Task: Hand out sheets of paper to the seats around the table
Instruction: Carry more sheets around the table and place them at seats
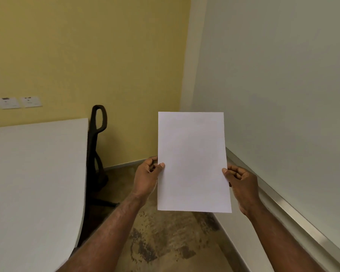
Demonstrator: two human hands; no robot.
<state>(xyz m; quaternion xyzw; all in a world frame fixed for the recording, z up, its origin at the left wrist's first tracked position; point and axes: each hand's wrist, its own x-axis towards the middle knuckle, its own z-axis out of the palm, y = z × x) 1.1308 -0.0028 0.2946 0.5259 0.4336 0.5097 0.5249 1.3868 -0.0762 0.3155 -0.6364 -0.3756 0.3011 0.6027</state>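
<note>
A blank white sheet of paper (pixel 192 161) is held upright in front of me, over the floor to the right of the table. My left hand (pixel 147 175) pinches its left edge with the thumb on the front. My right hand (pixel 240 183) grips its right edge at about the same height. Whether this is one sheet or a thin stack, I cannot tell. The white table (pixel 33 183) fills the left side, its curved edge near my left forearm.
A black office chair (pixel 96 146) stands at the table's far corner against the yellow wall (pixel 86 55). A white wall with a metal skirting rail (pixel 294 211) runs along the right. Between table and wall lies a strip of stained brown floor (pixel 165 242). Wall sockets (pixel 16 102) sit at the left.
</note>
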